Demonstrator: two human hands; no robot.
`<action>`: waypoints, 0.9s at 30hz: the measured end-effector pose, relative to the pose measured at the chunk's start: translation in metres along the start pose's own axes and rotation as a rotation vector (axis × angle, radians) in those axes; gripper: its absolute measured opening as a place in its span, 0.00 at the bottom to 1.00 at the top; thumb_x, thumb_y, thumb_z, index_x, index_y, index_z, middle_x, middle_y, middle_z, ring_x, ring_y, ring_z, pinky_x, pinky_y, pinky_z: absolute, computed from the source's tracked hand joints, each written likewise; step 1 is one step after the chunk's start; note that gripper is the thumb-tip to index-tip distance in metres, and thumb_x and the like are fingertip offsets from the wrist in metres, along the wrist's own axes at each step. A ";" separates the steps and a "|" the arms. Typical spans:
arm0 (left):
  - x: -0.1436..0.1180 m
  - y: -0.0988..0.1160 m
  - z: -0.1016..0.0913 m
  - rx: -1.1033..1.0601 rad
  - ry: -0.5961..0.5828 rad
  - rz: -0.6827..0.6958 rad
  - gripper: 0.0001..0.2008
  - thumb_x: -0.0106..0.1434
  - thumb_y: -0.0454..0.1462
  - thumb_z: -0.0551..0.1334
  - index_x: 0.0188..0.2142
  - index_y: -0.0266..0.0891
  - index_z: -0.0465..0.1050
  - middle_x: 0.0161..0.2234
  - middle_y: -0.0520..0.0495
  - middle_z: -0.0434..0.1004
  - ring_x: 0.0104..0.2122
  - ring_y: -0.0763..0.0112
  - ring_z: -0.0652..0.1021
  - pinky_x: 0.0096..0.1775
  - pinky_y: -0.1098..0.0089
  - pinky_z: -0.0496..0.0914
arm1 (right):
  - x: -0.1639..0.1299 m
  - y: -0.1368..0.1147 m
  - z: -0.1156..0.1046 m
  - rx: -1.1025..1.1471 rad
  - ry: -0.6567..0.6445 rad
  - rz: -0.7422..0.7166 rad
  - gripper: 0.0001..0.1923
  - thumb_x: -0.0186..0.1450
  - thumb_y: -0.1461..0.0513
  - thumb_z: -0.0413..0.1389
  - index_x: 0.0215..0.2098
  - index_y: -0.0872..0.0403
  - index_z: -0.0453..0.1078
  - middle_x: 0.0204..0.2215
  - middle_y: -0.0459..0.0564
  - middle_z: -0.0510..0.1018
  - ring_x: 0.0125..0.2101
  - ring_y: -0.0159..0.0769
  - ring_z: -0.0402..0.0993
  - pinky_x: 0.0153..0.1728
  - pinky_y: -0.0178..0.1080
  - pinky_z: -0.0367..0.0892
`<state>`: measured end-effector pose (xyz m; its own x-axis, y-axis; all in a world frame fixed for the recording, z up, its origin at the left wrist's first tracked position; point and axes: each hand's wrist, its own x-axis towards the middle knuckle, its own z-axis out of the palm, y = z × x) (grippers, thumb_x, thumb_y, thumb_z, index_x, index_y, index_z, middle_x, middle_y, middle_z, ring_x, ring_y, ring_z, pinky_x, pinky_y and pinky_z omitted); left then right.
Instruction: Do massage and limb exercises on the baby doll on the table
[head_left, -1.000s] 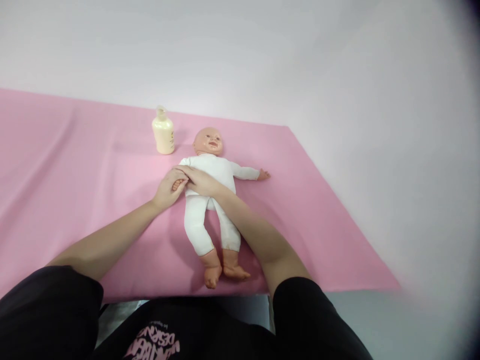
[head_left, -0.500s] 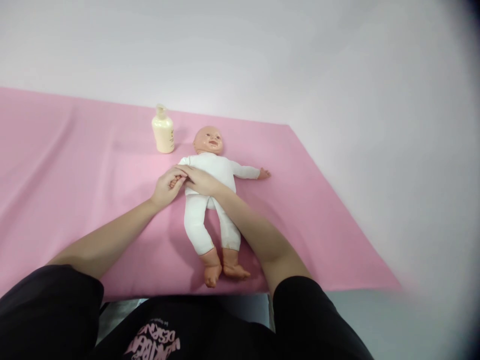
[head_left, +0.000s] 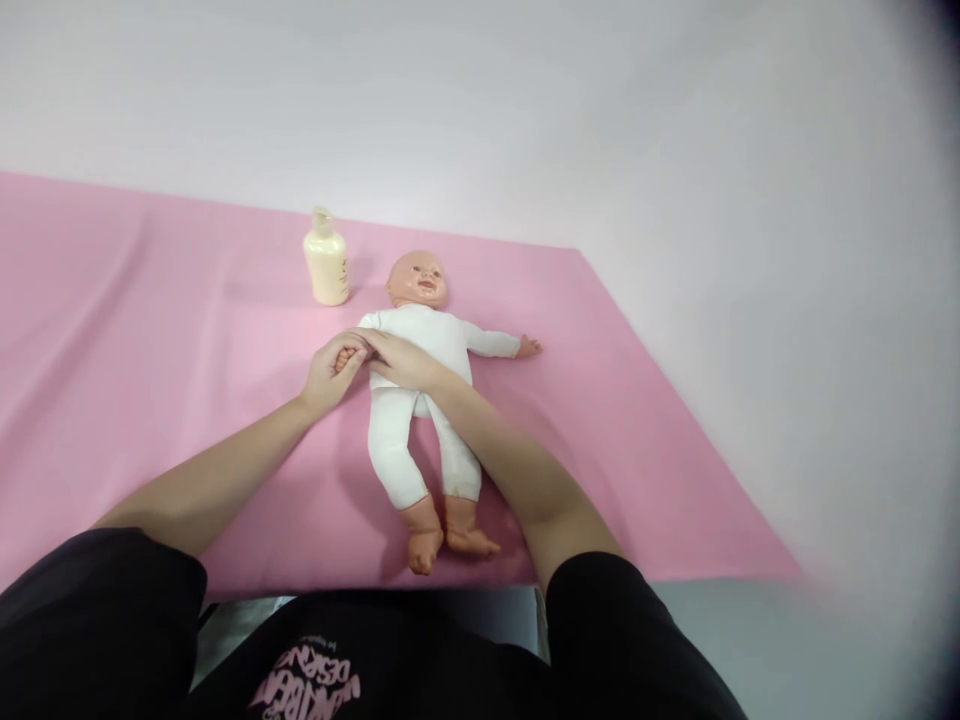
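covering the surface under both hands, a smooth pink cloth (head_left: pixel 150 330) carries a soft doll (head_left: pixel 420 400) in white fabric. right hand (head_left: pixel 401 362) rests flat on its chest; left hand (head_left: pixel 330 372) curls around its small plastic hand. beyond them stands a rounded cream bottle (head_left: pixel 326 262).

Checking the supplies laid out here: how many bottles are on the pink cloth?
1. The cream bottle stands upright on the pink cloth, just left of the doll's head. None other shows.
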<state>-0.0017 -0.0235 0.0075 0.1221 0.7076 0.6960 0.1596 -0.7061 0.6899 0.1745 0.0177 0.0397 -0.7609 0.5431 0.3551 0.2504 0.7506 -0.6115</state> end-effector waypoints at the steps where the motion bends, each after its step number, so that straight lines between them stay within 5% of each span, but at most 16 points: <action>1: 0.000 -0.001 0.000 0.000 -0.003 0.016 0.10 0.70 0.43 0.61 0.35 0.40 0.72 0.35 0.46 0.77 0.37 0.66 0.79 0.43 0.64 0.75 | 0.000 -0.001 0.000 -0.003 0.000 0.001 0.26 0.64 0.70 0.52 0.61 0.57 0.65 0.50 0.56 0.77 0.54 0.42 0.72 0.62 0.45 0.65; 11: -0.002 -0.004 0.000 0.115 0.004 0.123 0.10 0.72 0.43 0.58 0.40 0.43 0.76 0.39 0.45 0.76 0.41 0.65 0.78 0.45 0.61 0.76 | -0.001 0.002 0.001 0.017 0.018 -0.041 0.26 0.65 0.67 0.51 0.62 0.56 0.64 0.54 0.58 0.76 0.56 0.43 0.72 0.61 0.49 0.67; 20: -0.001 -0.004 -0.001 0.141 -0.007 0.054 0.12 0.70 0.45 0.59 0.35 0.42 0.73 0.35 0.45 0.77 0.38 0.65 0.79 0.44 0.60 0.76 | 0.000 0.002 0.001 0.006 0.003 -0.003 0.25 0.66 0.67 0.51 0.62 0.56 0.64 0.53 0.57 0.76 0.54 0.43 0.72 0.60 0.49 0.66; 27: -0.004 -0.003 0.001 0.128 0.042 0.010 0.10 0.67 0.41 0.64 0.46 0.41 0.71 0.41 0.45 0.80 0.42 0.66 0.81 0.49 0.62 0.76 | -0.001 0.001 0.001 -0.022 -0.013 0.018 0.27 0.65 0.69 0.49 0.63 0.60 0.63 0.57 0.61 0.74 0.56 0.44 0.71 0.61 0.48 0.65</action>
<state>-0.0013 -0.0243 0.0023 0.0836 0.6973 0.7119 0.2827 -0.7016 0.6540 0.1749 0.0176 0.0386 -0.7635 0.5521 0.3350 0.2775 0.7489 -0.6018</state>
